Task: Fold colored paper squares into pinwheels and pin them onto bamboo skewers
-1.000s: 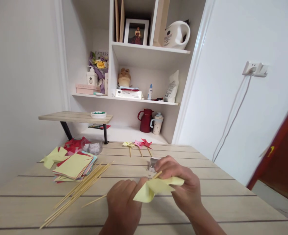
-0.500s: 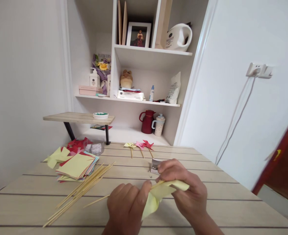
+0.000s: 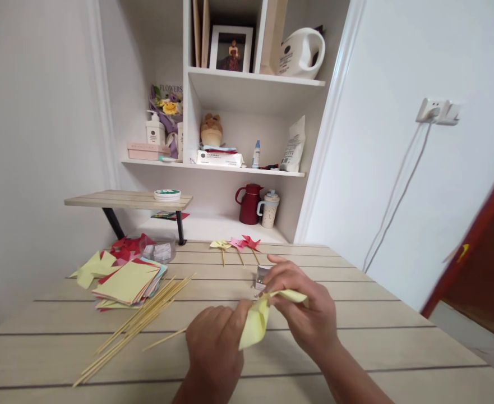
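Wood-grain, pale plank tabletop (image 3: pixel 356 314): the largest item I log, carrying everything below.

White built-in shelf unit (image 3: pixel 247 90) behind it, with a dark red jug (image 3: pixel 248 204) on the lowest ledge.

Stack of square coloured paper sheets, yellow on top (image 3: pixel 127 283), lying left of centre, untouched.

Bundle of thin bamboo skewers (image 3: pixel 139 324), loose and fanned out just beside the stack; one skewer lies apart, nearer the hands.

Left hand (image 3: pixel 215 350): fingers curled, thumb and fingertips pinching the lower corner of the pale yellow folded paper sheet (image 3: pixel 257 322).

Right hand (image 3: pixel 303 311): fingers closed on the upper flap of the same sheet, which is held above the table's near middle, between both hands.

Three finished small paper pinwheels on sticks, yellow, pink and red (image 3: pixel 238 246), lying in a row at the far edge.

Small silver metal box (image 3: pixel 262 276), just behind the right hand.

Progress, as I judge it: three pinwheels done, a fourth partly folded with no stick on it that I can see; plenty of sheets and skewers remain.
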Motion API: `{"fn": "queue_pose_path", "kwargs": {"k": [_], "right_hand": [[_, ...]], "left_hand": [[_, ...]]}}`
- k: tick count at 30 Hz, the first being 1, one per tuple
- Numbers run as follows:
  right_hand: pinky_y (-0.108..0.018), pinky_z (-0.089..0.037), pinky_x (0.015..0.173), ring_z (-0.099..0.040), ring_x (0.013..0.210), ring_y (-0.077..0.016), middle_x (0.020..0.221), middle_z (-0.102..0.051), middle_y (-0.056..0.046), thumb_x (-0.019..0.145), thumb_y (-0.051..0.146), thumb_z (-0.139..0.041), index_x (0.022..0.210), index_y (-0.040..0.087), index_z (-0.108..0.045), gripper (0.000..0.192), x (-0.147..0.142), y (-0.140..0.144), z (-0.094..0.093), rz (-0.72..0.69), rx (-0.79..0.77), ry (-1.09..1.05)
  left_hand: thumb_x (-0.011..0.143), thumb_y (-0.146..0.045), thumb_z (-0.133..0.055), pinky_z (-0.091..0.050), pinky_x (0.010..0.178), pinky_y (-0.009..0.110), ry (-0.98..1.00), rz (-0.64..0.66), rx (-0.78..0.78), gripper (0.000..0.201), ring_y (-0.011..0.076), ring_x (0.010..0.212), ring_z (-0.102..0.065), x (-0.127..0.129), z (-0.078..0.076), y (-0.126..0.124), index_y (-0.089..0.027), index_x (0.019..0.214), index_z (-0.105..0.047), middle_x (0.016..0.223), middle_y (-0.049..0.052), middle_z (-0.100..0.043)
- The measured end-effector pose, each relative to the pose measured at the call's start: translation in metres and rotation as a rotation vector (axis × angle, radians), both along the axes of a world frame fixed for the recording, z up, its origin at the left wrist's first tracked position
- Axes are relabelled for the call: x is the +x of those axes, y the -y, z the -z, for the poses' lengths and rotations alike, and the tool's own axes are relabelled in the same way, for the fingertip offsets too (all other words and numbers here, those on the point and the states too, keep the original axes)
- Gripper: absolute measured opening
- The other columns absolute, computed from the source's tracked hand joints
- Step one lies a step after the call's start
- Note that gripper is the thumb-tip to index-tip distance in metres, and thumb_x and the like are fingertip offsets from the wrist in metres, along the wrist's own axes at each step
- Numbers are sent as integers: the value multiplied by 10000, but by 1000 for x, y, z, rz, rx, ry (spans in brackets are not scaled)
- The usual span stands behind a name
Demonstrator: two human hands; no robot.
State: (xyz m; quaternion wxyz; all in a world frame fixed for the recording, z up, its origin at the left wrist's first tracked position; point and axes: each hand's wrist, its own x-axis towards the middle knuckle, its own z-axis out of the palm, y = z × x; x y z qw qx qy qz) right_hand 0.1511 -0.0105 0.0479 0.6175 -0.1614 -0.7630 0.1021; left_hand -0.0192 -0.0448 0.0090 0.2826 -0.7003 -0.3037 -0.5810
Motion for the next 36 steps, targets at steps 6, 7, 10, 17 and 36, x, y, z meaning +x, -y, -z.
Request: {"fn": "queue_pose_path", "kwargs": {"k": [6, 7, 10, 17, 36], "right_hand": [[-481, -439, 1069, -663, 985, -249, 871, -719, -34, 854, 311, -700, 884, 239, -689, 79, 1, -25, 11, 185, -299, 70], [-478, -452, 1050, -650, 1058, -267, 981, -732, -51, 857, 333, -692, 961, 248, -697, 134, 1, -27, 11, 200, -353, 84], [-466, -465, 1035, -581, 1239, -278, 1346, -632, -66, 886, 377, -654, 1282, 311, -594, 406, 2, -29, 11, 131, -464, 96], [-404, -523, 903, -661, 1033, -229, 1141, -707, -84, 930, 482, -576, 1301, 283, -546, 422, 6, -33, 14, 137, -519, -283], [-191, -245, 403, -483, 441, -57, 646, -581, 36, 751, 447, -714, 767, 157, -615, 307, -67, -19, 75, -356, -1184, 19]], "left_hand": [[830, -114, -463, -381, 494, 249, 347, 96, -638, 317, 161, 508, -589, 7, 20, -25, -190, 976, -734, 619, 9, -689], [846, -171, -482, -345, 475, 251, 420, 114, -731, 279, 154, 469, -535, 7, 21, -28, -185, 941, -745, 549, -3, -633], [864, -362, -540, -280, 457, 252, 664, 221, -929, 290, 137, 447, -423, 7, 17, -32, -162, 846, -749, 482, -18, -515], [750, -500, -697, -300, 462, 223, 1070, 582, -1189, 415, 95, 449, -377, 12, 12, -37, -113, 893, -749, 492, -44, -484], [686, -454, -821, -388, 446, 206, 1570, 765, -1099, 417, 118, 576, -600, 7, 10, -39, -180, 987, -733, 817, 42, -701]]}}
